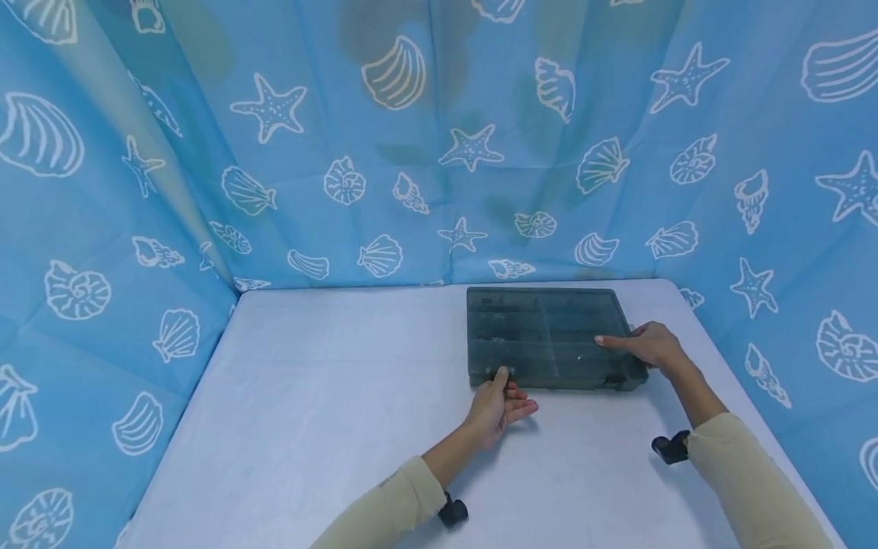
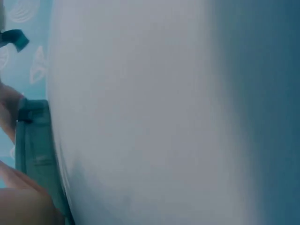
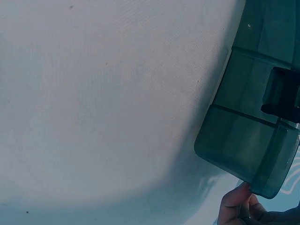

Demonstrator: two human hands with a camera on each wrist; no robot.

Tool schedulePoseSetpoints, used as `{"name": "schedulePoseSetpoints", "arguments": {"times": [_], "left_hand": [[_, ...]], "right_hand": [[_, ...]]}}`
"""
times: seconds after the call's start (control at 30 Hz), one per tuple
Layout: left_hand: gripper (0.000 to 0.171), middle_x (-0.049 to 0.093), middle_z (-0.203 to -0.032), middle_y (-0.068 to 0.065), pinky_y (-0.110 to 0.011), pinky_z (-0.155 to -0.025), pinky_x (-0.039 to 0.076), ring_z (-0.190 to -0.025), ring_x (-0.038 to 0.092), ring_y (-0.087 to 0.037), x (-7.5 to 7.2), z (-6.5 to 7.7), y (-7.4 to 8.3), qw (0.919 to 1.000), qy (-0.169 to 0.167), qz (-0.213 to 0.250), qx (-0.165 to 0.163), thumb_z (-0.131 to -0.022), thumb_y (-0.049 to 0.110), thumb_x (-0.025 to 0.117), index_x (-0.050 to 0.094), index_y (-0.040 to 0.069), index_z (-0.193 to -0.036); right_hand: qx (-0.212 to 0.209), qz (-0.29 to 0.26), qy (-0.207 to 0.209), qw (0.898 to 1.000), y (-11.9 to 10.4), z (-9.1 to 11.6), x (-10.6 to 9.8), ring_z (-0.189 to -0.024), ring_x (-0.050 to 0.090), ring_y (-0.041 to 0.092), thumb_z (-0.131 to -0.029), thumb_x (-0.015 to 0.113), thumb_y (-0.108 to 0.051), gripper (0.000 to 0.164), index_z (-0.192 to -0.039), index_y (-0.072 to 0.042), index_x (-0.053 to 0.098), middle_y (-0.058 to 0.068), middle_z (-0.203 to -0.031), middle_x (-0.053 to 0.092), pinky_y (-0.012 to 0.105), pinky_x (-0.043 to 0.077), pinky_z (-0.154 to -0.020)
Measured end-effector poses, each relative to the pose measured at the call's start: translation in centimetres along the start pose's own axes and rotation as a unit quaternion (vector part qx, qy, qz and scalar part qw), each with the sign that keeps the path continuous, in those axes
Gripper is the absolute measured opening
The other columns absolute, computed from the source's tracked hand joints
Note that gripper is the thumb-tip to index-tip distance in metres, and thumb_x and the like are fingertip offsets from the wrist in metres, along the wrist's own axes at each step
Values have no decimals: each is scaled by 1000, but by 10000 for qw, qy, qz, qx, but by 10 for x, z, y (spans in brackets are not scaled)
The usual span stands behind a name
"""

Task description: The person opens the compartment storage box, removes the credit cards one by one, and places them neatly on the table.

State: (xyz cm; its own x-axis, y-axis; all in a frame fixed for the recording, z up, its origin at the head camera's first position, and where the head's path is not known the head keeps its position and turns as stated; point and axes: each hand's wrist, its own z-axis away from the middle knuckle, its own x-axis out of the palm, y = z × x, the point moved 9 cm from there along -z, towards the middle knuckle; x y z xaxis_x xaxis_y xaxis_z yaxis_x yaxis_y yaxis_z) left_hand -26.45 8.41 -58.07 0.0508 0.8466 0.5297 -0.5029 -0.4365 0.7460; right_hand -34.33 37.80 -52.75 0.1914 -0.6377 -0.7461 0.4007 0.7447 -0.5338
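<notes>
A flat, dark translucent compartment box (image 1: 542, 324) with its lid down lies toward the back right of the white table. My right hand (image 1: 652, 345) grips its right side, thumb flat on the lid and fingers below the edge. At the front left, my left hand (image 1: 490, 412) holds the front edge, with the thumb over the rim and the fingers under it. The right wrist view shows a box corner, a dark latch (image 3: 281, 93) and fingertips at that corner. In the left wrist view, the box front (image 2: 37, 145) appears edge-on beside the left hand (image 2: 23, 201).
The white table (image 1: 309, 396) extends left and in front of the box. A blue curtain (image 1: 411, 152) with white shells and starfish hangs around the back and sides. A small black device (image 1: 671, 447) sits at the right wrist, another (image 1: 453, 511) at the left.
</notes>
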Motion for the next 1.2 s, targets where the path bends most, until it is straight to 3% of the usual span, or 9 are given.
{"name": "schedulePoseSetpoints", "arguments": {"times": [0.27, 0.37, 0.6, 0.7, 0.8, 0.9, 1.0, 1.2], "left_hand": [[22, 59, -90, -12, -36, -83, 58, -80, 69, -21, 0, 3, 0, 9990, -130, 303, 318, -106, 12, 33, 47, -4, -110], [23, 59, -90, -12, -36, -83, 58, -80, 69, -20, 0, 4, 1, 9985, -247, 413, 268, -107, 12, 34, 47, -6, -114], [28, 63, -84, -10, -32, -76, 59, -75, 69, -18, -10, 0, -1, 9994, -211, -158, -207, -106, 13, 40, 52, -10, -117], [35, 69, -90, -14, -37, -79, 59, -81, 71, -24, -16, -2, -3, 9979, -73, -296, -565, -107, 17, 39, 57, -12, -114], [44, 70, -102, -18, -43, -83, 58, -89, 71, -29, -14, -2, -6, 9943, -198, -541, -893, -108, 24, 35, 61, -11, -114], [46, 71, -105, -16, -44, -83, 57, -86, 71, -27, -9, 0, -11, 9876, -445, -960, -1163, -107, 27, 34, 65, -7, -112], [38, 72, -95, -9, -40, -77, 60, -73, 69, -20, 0, 1, -18, 9799, -689, -1374, -1271, -104, 23, 40, 67, -2, -110], [31, 70, -87, -4, -31, -64, 59, -63, 64, -14, 43, -1, -30, 9727, -1081, -1572, -1323, -98, 23, 50, 68, 0, -111]], "right_hand": [[-1, -51, -42, 10000, -1, 1, 0, -109, 47, 47, -67, 70, -76, 126, -135, 21, 29, 37, -128, 39, 54, 52, -87], [-8, -54, -39, 10000, -3, 2, -2, -109, 47, 47, -66, 71, -77, 126, -135, 21, 29, 37, -127, 40, 54, 52, -88], [-23, -7, -56, 10000, -5, 2, -5, -109, 47, 46, -63, 70, -79, 131, -136, 21, 29, 37, -128, 40, 52, 53, -85], [-23, -27, -56, 10000, -6, 2, -6, -109, 47, 47, -62, 70, -80, 132, -136, 21, 29, 37, -128, 39, 52, 53, -85], [-12, -9, -38, 10000, -5, 1, -7, -109, 46, 47, -63, 70, -80, 131, -136, 21, 28, 37, -128, 39, 53, 53, -86], [22, 5, -39, 10000, -2, 0, -6, -108, 47, 46, -65, 71, -78, 128, -135, 21, 29, 37, -126, 40, 52, 54, -84], [84, -3, -40, 10000, 0, -1, -3, -106, 48, 45, -66, 72, -75, 125, -135, 21, 30, 36, -125, 41, 51, 55, -83], [241, -22, 40, 9997, 3, -2, 0, -111, 47, 47, -63, 72, -78, 130, -137, 20, 29, 37, -130, 39, 52, 54, -86]]}}
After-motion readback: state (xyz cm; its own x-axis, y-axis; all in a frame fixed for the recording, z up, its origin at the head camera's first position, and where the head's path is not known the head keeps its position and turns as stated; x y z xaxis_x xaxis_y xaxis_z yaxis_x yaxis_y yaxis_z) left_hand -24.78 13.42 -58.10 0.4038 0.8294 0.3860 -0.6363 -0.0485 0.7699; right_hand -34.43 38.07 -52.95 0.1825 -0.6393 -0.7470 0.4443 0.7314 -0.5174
